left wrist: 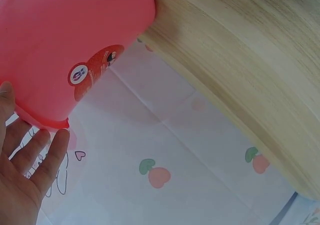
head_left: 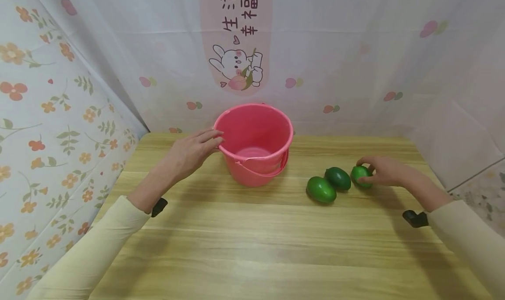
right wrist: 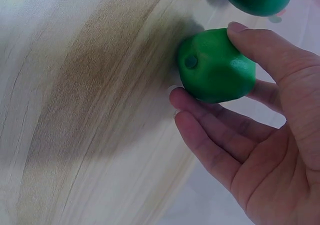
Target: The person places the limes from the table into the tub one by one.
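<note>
A pink bucket (head_left: 256,171) stands upright on the wooden table. My left hand (head_left: 193,151) holds its left rim, fingertips lying over the edge. In the left wrist view the thumb (left wrist: 6,101) is against the outer wall and the fingers (left wrist: 50,162) are at the rim. My right hand (head_left: 384,171) grips a round green fruit (right wrist: 216,67) with a small stem nub, thumb on one side and fingers on the other. Left of that hand lie a bright green oval fruit (head_left: 321,189) and a darker green one (head_left: 338,178), side by side.
The bucket's handle (head_left: 262,174) hangs down at its front. A white curtain (head_left: 335,63) with a rabbit print rises behind the wooden table (head_left: 244,247). Flowered cloth (head_left: 59,151) borders the left side, and pale cloth (head_left: 465,116) the right.
</note>
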A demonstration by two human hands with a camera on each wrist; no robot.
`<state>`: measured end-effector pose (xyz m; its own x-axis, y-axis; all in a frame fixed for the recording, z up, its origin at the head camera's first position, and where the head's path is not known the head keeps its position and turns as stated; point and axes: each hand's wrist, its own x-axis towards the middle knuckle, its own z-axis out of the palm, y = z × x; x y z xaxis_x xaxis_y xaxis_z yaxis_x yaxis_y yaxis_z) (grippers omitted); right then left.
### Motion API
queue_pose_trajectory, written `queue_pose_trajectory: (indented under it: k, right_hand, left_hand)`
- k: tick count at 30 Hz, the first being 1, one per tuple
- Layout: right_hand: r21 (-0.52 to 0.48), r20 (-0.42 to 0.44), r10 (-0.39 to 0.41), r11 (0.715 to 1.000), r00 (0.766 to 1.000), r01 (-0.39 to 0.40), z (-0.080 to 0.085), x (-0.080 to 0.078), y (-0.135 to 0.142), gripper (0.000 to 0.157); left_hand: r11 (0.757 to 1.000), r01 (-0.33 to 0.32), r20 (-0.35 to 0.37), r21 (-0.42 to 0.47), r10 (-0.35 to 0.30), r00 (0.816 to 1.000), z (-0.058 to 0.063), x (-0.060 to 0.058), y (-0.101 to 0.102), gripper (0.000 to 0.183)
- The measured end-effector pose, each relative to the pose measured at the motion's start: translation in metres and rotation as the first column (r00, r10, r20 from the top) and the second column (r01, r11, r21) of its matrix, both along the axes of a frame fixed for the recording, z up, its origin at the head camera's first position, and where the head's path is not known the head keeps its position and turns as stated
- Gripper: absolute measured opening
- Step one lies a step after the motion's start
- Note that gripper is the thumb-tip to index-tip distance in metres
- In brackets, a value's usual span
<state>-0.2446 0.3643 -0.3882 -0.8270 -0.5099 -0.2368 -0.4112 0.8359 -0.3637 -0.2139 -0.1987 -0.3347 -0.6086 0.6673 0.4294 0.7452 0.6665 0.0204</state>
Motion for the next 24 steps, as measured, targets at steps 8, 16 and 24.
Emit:
queue_pose_trajectory:
  k: [8,16,24]
  right_hand:
    - [-0.006,-0.032,0.005,1.000,0.999,-0.005,-0.0014,0.0016,-0.0027,0.048]
    - [-0.015,-0.036,0.026,1.000,0.999,-0.026,-0.0004,0.0010,-0.0034,0.048]
    - [-0.031,-0.052,0.031,0.999,0.998,-0.033,0.0034,-0.0042,-0.0030,0.048]
  left_hand:
    - [1.000,-0.012,0.004,-0.005,0.012,1.000,-0.0011,-0.0001,-0.0005,0.037]
    - [1.000,-0.011,0.007,-0.003,0.011,1.000,-0.0003,0.0000,0.0001,0.037]
    - [1.000,-0.010,0.005,-0.006,0.010,1.000,-0.0004,-0.0004,0.0000,0.038]
